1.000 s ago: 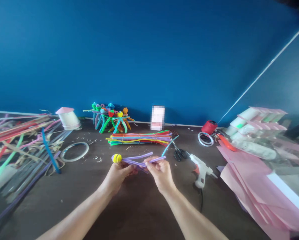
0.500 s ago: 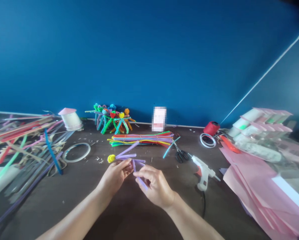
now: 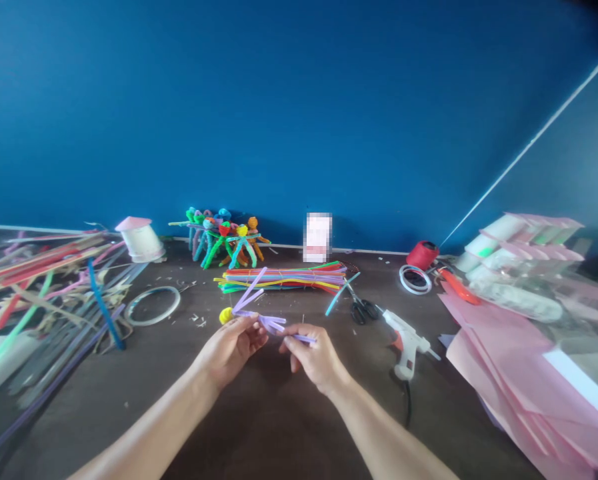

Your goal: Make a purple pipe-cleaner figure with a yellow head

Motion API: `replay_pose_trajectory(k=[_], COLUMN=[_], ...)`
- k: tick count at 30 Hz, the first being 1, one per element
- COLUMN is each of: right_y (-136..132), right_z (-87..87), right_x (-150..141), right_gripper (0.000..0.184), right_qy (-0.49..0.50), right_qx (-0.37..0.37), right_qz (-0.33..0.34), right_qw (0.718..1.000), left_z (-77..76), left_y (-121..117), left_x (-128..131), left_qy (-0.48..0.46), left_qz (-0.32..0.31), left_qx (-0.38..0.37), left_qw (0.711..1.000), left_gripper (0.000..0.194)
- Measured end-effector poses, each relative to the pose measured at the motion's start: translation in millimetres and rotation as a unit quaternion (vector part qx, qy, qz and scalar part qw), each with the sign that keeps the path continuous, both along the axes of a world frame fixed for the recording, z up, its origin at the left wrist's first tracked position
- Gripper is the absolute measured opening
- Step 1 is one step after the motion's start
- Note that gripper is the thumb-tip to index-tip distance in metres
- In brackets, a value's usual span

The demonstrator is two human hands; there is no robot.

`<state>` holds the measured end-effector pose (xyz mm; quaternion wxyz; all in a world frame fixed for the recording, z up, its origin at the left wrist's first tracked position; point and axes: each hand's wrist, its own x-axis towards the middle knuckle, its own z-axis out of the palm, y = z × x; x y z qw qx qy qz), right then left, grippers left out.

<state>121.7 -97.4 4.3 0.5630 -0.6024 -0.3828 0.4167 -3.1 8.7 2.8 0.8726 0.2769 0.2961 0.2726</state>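
Between my two hands is a pipe-cleaner figure [image 3: 249, 313] with purple stems and a yellow coiled head at its left end. My left hand [image 3: 233, 350] pinches the stems just below the head. Two purple stems stick up and away above that hand, and several short ends fan out to its right. A purple pipe cleaner [image 3: 306, 339] is gripped between the thumb and fingers of my right hand [image 3: 315, 353], its end poking out past the fingers. Where it joins the figure is partly hidden by the fingertips.
Beyond my hands lies a tied bundle of coloured pipe cleaners [image 3: 283, 278]. Finished figures [image 3: 223, 240] stand behind it. Scissors [image 3: 363, 310], a glue gun [image 3: 403, 343] and pink sheets [image 3: 499, 373] are to the right. Loose strips [image 3: 59, 287] and a tape ring [image 3: 153, 307] are left.
My right hand has swung the purple stem from pointing down toward me to pointing right. The free stems above my left hand have tilted more upright.
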Motion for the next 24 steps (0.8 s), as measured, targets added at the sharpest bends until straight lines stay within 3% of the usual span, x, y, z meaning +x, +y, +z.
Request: replay_pose_trajectory(k=[6, 11, 15, 24], right_y=[4, 2, 2, 2], right_z=[2.9, 3.4, 3.3, 2.8], right_x=[7, 10, 12, 10], right_gripper=[0.016, 0.023, 0.024, 0.023], right_qy=[0.115, 0.143, 0.162, 0.154], right_qx=[-0.007, 0.003, 0.022, 0.028], right_qz=[-0.055, -0.082, -0.083, -0.074], right_qw=[0.992, 0.986, 0.983, 0.985], left_z=[1.1, 5.8, 8.7, 13.7], left_y=[-2, -5, -9, -17], left_x=[-5, -5, -4, -2], left_qy=[0.025, 0.08, 0.123, 0.128], left_qz=[-0.1, -0.161, -0.208, -0.224], left_qx=[-0.039, 0.033, 0.09, 0.129], left_qw=[0.994, 0.983, 0.966, 0.958], left_gripper=[0.007, 0.001, 0.008, 0.012])
